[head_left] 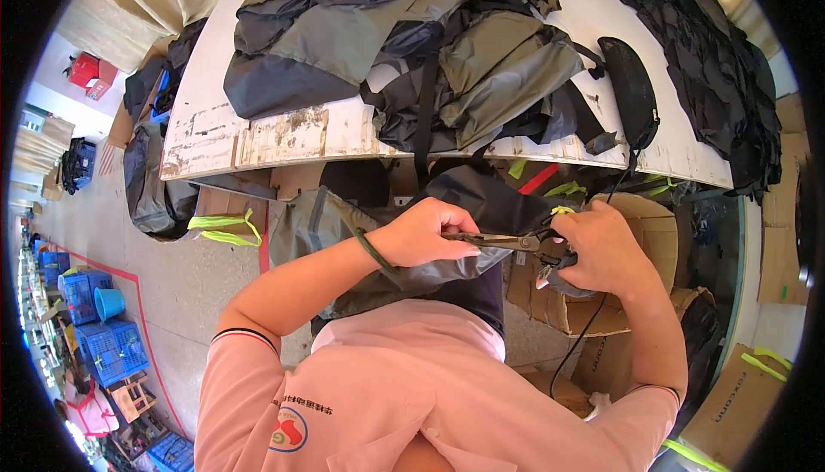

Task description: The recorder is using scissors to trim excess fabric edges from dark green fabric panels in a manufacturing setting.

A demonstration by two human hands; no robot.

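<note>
In front of my chest, my right hand point(606, 249) is wrapped round the dark handles of a pair of scissors point(514, 243), whose metal blades point left. My left hand point(421, 233) pinches the end of a thin dark strip point(460, 237) by the blade tips; where strip and blades meet is hard to make out. Below my hands, a grey-green and black fabric piece point(344, 240) hangs over my lap. A bit of bright yellow-green material point(563, 211) shows beside my right fingers.
A worn white table point(275, 141) stands ahead, heaped with grey-green and black fabric pieces point(326, 34). A black pouch point(632, 94) lies at its right, with a cord hanging down. An open cardboard box point(644, 231) is beside my right arm. Blue crates point(112, 347) stand far left.
</note>
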